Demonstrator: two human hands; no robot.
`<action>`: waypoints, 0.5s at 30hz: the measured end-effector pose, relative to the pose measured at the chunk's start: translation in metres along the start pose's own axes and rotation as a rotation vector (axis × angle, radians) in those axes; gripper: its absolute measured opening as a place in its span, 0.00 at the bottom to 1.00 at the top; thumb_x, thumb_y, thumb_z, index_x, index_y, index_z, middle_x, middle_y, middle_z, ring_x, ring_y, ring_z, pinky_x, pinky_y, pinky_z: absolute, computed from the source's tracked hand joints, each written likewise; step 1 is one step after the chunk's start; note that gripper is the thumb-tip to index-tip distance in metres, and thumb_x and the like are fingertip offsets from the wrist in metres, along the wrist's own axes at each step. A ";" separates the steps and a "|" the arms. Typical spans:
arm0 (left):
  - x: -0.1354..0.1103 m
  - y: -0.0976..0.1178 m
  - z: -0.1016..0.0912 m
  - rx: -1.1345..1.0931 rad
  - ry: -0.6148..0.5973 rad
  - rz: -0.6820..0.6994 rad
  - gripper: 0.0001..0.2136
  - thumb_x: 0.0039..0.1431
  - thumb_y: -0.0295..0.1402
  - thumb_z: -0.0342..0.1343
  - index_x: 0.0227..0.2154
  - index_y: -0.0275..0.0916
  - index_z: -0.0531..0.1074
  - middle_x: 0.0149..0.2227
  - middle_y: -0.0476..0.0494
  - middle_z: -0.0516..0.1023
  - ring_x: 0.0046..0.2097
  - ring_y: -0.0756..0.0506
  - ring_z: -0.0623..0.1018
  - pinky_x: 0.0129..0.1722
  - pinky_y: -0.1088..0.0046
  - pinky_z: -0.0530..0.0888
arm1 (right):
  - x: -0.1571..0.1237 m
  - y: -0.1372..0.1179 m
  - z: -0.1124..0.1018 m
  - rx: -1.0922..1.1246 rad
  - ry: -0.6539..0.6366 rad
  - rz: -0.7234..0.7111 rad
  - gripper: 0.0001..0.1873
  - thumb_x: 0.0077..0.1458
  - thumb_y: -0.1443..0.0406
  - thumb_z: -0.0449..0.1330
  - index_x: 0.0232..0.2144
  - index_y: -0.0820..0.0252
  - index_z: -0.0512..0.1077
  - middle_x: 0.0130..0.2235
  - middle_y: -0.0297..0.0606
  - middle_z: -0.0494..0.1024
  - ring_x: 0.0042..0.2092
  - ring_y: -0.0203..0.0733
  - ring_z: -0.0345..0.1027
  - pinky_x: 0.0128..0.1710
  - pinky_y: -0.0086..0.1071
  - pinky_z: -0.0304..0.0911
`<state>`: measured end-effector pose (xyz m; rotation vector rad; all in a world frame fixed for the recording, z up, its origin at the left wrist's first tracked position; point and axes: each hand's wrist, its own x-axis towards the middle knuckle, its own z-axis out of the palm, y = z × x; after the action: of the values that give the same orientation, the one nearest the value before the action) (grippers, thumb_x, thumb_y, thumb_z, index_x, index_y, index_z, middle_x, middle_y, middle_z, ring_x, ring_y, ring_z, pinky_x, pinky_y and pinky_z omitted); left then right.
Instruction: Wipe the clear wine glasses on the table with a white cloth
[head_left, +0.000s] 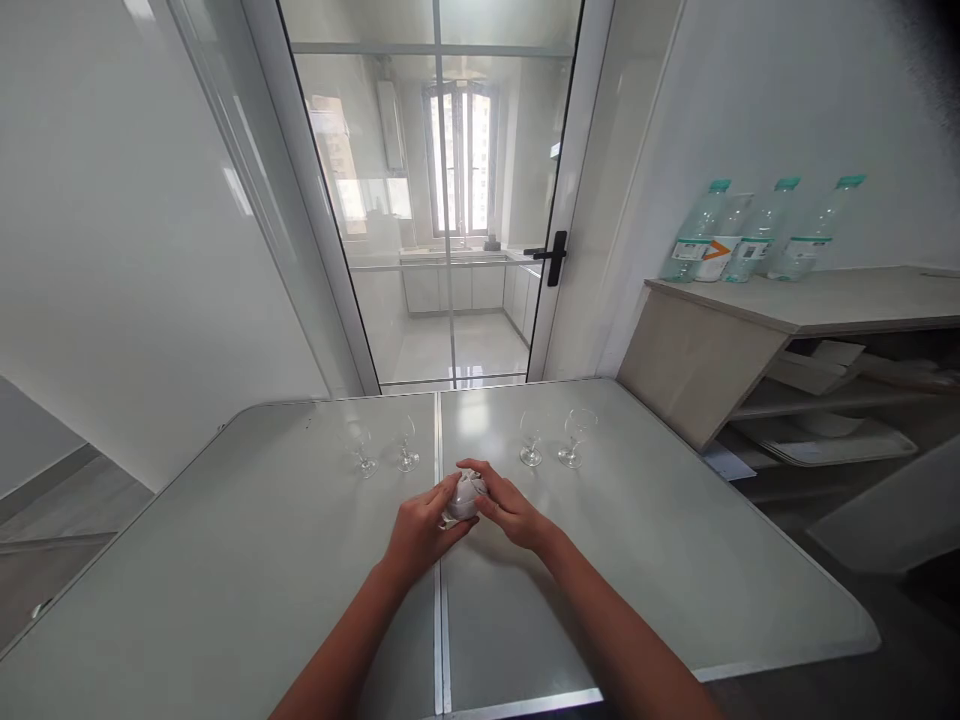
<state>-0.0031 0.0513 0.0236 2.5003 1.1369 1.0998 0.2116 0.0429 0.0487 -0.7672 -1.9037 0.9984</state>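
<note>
Both hands meet over the middle of the table point(300, 560), around a small rounded white bundle point(466, 497). Its top looks crumpled, like cloth or paper; I cannot tell whether a glass is within it. My left hand point(426, 525) grips it from the left, thumb beneath. From the right, my right hand point(510, 508) curls its fingers over the top and side. Beyond the left hand stand two clear short-stemmed glasses, an outer one point(365, 463) and an inner one point(407, 458). Two more, a nearer glass point(531, 453) and a farther-right glass point(571, 455), stand beyond the right hand.
A metal seam point(439, 620) divides the grey tabletop. At the right, a wooden shelf unit point(690, 350) carries several plastic bottles point(806, 240) with green caps. Behind the table is a glazed door point(480, 345) with a black handle point(555, 258); a white wall point(150, 250) rises at left.
</note>
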 end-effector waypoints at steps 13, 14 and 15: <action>0.011 0.014 -0.004 -1.437 -0.580 -0.767 0.25 0.57 0.52 0.62 0.34 0.29 0.77 0.27 0.40 0.77 0.19 0.55 0.66 0.19 0.79 0.61 | -0.003 -0.010 -0.002 0.424 -0.003 0.018 0.30 0.65 0.43 0.51 0.57 0.56 0.60 0.30 0.31 0.68 0.26 0.37 0.64 0.27 0.30 0.59; 0.011 0.013 -0.004 -1.467 -0.593 -0.778 0.25 0.57 0.52 0.62 0.35 0.29 0.77 0.31 0.37 0.79 0.20 0.56 0.66 0.19 0.79 0.61 | -0.003 -0.009 -0.001 0.441 -0.023 0.019 0.30 0.65 0.43 0.51 0.56 0.56 0.60 0.31 0.32 0.70 0.26 0.37 0.65 0.28 0.31 0.59; 0.011 0.012 -0.006 -1.473 -0.589 -0.785 0.25 0.58 0.52 0.61 0.36 0.29 0.76 0.34 0.35 0.79 0.20 0.56 0.66 0.18 0.79 0.60 | -0.003 -0.009 0.000 0.453 -0.038 0.018 0.29 0.65 0.43 0.51 0.56 0.57 0.59 0.32 0.32 0.71 0.26 0.37 0.66 0.28 0.31 0.60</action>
<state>0.0047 0.0504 0.0390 0.9316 0.5721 0.4947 0.2123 0.0363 0.0550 -0.5016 -1.6135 1.3985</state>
